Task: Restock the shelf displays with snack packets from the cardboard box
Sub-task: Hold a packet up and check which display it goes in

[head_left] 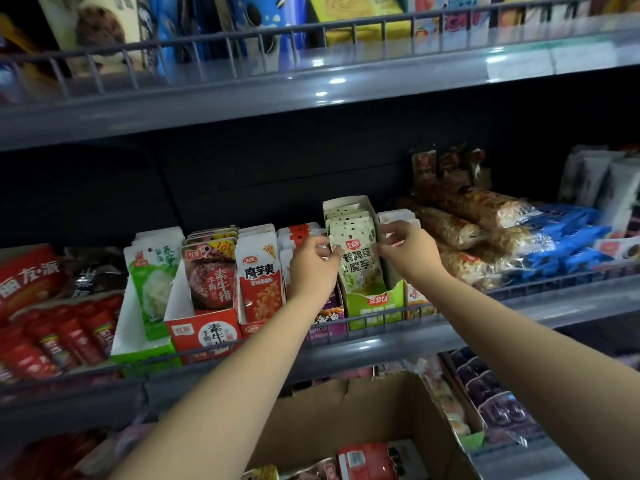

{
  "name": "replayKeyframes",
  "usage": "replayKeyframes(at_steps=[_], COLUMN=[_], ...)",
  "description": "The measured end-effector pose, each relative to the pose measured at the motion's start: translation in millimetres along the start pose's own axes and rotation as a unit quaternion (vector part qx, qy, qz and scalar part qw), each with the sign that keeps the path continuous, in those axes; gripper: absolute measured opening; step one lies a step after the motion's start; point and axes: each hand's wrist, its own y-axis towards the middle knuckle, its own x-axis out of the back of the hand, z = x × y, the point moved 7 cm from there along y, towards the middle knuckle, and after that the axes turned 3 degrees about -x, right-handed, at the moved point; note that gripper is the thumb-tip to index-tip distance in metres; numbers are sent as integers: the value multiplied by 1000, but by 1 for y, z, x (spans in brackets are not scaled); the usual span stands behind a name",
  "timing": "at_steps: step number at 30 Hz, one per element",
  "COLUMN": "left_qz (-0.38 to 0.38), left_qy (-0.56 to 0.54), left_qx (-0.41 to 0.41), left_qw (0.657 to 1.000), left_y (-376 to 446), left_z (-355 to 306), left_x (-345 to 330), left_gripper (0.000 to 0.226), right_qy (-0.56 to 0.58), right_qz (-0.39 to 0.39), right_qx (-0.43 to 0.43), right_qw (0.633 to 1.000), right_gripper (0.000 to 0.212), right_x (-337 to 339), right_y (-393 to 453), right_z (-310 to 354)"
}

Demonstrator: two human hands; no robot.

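Observation:
A row of pale green snack packets (356,261) stands upright in a green display carton (375,306) on the middle shelf (485,327). My left hand (311,268) pinches the left edge of the front packet. My right hand (408,247) pinches its right edge, fingers curled around it. The cardboard box (346,417) sits open below the shelf, at the bottom centre. Inside it lie a red packet (367,460) and a few others, partly cut off by the frame's edge.
More display cartons stand to the left: red packets (258,282), brown-red packets (213,275), green-white packets (152,278). Long wrapped snacks (460,220) and blue packets (568,237) lie right. A wire rail (381,318) fronts the shelf. Upper shelf (311,88) overhangs.

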Motion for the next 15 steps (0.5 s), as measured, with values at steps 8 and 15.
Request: replayKeyframes(at_steps=[8,15], left_qz=[26,34], left_qy=[-34,-25], left_qx=[-15,79], left_qw=[999,996], left_y=[-86,-158], left_z=[13,88], left_x=[16,22], left_gripper=[15,9], right_qy=[52,30], right_qz=[56,113], right_qx=[-6,-57], right_qw=[997,992], right_gripper=[20,19], right_x=[-24,-67], right_y=[-90,-166], right_z=[-11,-60])
